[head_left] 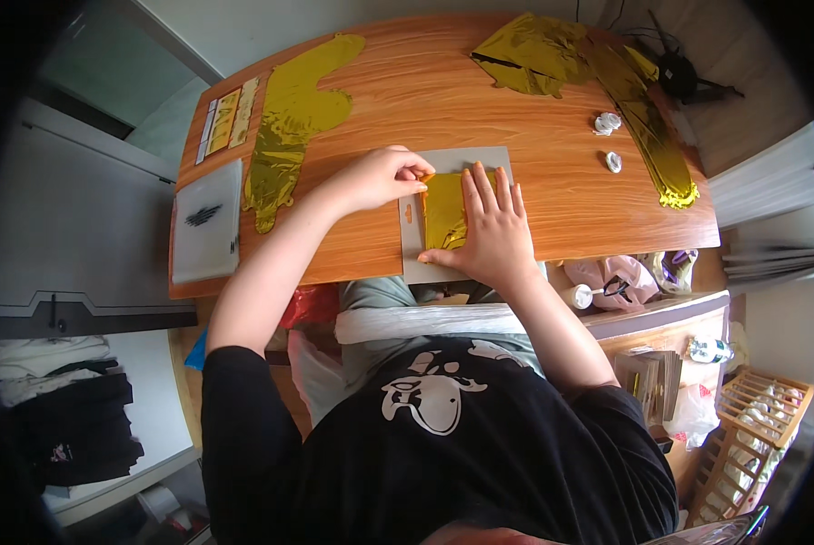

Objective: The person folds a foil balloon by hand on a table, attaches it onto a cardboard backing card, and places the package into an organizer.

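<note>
— While the right hand point(493, 232) lies flat, what exactly is under it?

— A folded piece of gold foil point(443, 211), which sits on a grey cutting mat point(409, 245) at the near edge of the wooden table point(480, 100). The palm presses down with all fingers spread and straight, so that hand is fully open; it grips nothing, it only pins the foil and the mat's lower part.

— And the left hand point(380, 177)?

— Curled. Its fingertips are pinched together at the foil's upper left corner, right where foil meets mat. It looks closed on the foil's edge, though the fingers hide the exact contact.

— Where does the mat lie relative to the person?

— Straight in front, between the two forearms, its lower edge overhanging the table slightly.

— What else is on the table?

— A long gold foil balloon point(289, 127) lies flat to the left, with a white sheet point(207, 222) and narrow gold strips point(230, 116) beside it. Crumpled gold foil point(534, 54) lies at the far right, trailing into another gold balloon shape point(657, 145). Two small white tape rolls point(607, 123) sit between that and the mat, well apart from both hands.
</note>
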Tool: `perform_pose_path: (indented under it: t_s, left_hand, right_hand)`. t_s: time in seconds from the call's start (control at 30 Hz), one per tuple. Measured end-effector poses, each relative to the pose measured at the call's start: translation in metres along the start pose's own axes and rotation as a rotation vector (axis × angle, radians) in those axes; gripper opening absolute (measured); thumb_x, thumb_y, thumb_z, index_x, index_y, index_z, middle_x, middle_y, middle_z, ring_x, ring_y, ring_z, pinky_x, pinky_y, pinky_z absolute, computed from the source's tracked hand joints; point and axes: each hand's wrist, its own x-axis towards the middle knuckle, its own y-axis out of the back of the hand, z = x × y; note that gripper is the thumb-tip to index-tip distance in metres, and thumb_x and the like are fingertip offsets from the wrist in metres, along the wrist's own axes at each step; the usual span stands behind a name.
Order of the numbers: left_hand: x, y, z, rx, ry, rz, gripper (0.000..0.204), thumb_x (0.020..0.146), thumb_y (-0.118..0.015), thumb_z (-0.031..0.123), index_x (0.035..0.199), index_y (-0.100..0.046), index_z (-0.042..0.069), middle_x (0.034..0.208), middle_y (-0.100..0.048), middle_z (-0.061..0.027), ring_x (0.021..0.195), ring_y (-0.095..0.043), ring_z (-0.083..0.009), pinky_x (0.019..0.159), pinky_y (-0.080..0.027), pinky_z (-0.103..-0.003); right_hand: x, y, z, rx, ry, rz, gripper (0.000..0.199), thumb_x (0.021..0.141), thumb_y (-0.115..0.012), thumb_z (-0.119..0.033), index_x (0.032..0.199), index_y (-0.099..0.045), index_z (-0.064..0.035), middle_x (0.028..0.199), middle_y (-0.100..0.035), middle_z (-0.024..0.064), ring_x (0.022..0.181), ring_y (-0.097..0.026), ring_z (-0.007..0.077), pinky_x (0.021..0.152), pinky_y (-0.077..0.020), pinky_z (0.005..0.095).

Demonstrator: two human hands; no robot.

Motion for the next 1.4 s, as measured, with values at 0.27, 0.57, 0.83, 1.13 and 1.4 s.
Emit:
perform_pose_path:
  t_s: [0.27,0.57,0.83,1.13,1.4]
  left_hand:
    - [0.018,0.007,-0.006,-0.220,0.218,-0.100,0.029,0.090,-0.079,0.015,0.113,-0.072,0.000,0.101,-0.074,-0.0079,0.092,-0.069,-0.0124,0.078,-0.057,-0.025]
    - [0.019,0.013,0.004,-0.499,0.466,-0.163,0.029,0.097,-0.071,0.016,0.121,-0.068,0.000,0.104,-0.071,-0.0035,0.090,-0.069,-0.0088,0.082,-0.060,-0.022]
    - [0.030,0.022,0.012,-0.171,0.515,-0.259,0.030,0.099,-0.068,0.032,0.117,-0.072,0.009,0.095,-0.065,0.0029,0.078,-0.057,-0.0040,0.060,-0.043,-0.021]
    - [0.036,0.015,0.007,-0.041,0.492,-0.222,0.029,0.095,-0.073,0.033,0.107,-0.076,0.007,0.088,-0.068,-0.0015,0.075,-0.056,-0.0115,0.064,-0.045,-0.031]
    - [0.035,0.003,-0.029,-0.080,0.294,-0.026,0.030,0.084,-0.085,0.032,0.094,-0.081,0.005,0.098,-0.079,-0.0140,0.093,-0.072,-0.0185,0.083,-0.054,-0.032]
  right_hand:
    - [-0.001,0.002,-0.001,-0.003,-0.004,0.003,0.135,0.063,-0.059,-0.096,0.152,-0.041,0.0041,0.159,-0.040,0.0214,0.151,-0.028,0.0425,0.124,-0.0205,0.0528]
    - [-0.001,0.000,0.000,0.024,-0.008,0.019,0.135,0.064,-0.058,-0.096,0.152,-0.040,0.0040,0.159,-0.040,0.0213,0.152,-0.028,0.0418,0.124,-0.0202,0.0527]
    - [-0.001,0.001,-0.002,0.024,-0.009,0.030,0.134,0.063,-0.060,-0.095,0.153,-0.040,0.0027,0.159,-0.040,0.0203,0.152,-0.028,0.0409,0.124,-0.0209,0.0533]
    - [-0.001,0.002,-0.002,0.032,-0.013,0.016,0.134,0.062,-0.062,-0.094,0.152,-0.041,0.0025,0.159,-0.040,0.0197,0.151,-0.029,0.0414,0.123,-0.0227,0.0542]
    - [-0.001,0.000,-0.002,0.019,-0.007,0.018,0.135,0.062,-0.060,-0.095,0.153,-0.041,0.0023,0.160,-0.039,0.0205,0.152,-0.028,0.0421,0.124,-0.0217,0.0551]
